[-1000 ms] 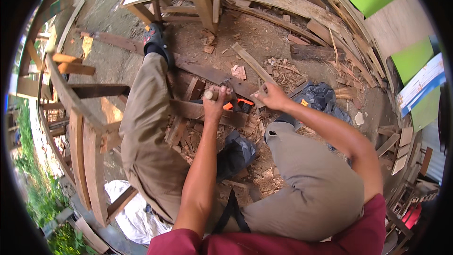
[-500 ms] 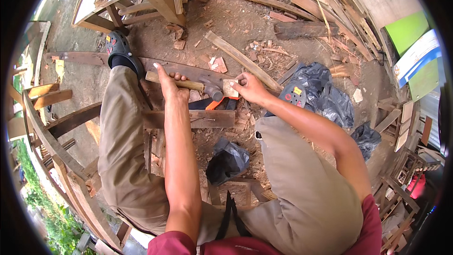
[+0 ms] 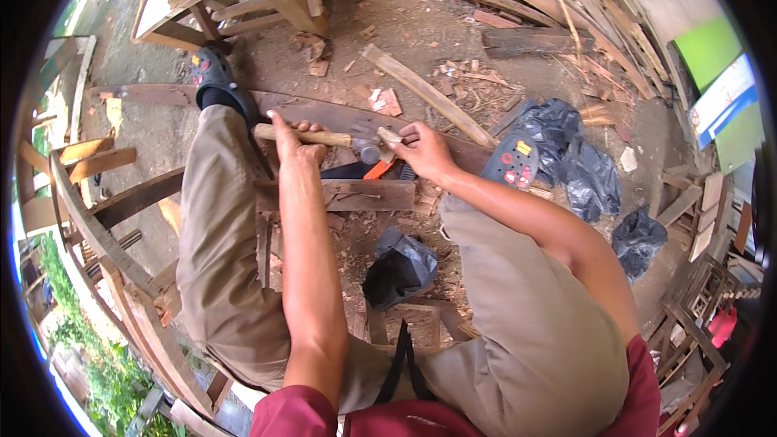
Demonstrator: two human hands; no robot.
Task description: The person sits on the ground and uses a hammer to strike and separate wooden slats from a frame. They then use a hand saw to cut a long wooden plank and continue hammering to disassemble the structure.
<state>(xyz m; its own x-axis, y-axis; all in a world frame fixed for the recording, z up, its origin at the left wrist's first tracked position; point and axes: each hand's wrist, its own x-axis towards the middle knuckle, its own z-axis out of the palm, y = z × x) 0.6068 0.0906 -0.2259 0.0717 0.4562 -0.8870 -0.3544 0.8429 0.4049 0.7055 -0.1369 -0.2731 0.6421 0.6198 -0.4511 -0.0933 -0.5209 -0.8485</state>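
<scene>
The left hand (image 3: 293,139) is wrapping its fingers around the pale wooden handle of a small steel-headed hammer (image 3: 324,137), clenched roughly mid-handle, with the head pointing toward the other hand. The right hand (image 3: 422,150) is pinching a small light wooden peg or wedge (image 3: 389,136) right at the hammer head, just above a long dark brown plank (image 3: 340,117) that's lying across the dirt between the person's legs. I can't quite tell whether the peg is already touching the plank.

If I were doing this, I'd be keeping those pinching fingers low and off to the side of the peg, tapping lightly at first and only swinging harder once it's standing on its own. Choking up on the handle like that is good for control, less so for power.

Counting what's around: one hammer, one peg in the fingers, one orange-handled tool (image 3: 377,169) lying just under the hands, one shorter flat brown board (image 3: 356,194) below that. Two sandals are showing, a black one (image 3: 212,77) on the left foot and a grey one with coloured studs (image 3: 510,160) on the right. Three crumpled black plastic bags: one (image 3: 401,267) between the knees, two (image 3: 566,146) (image 3: 639,235) off to the right.
</scene>
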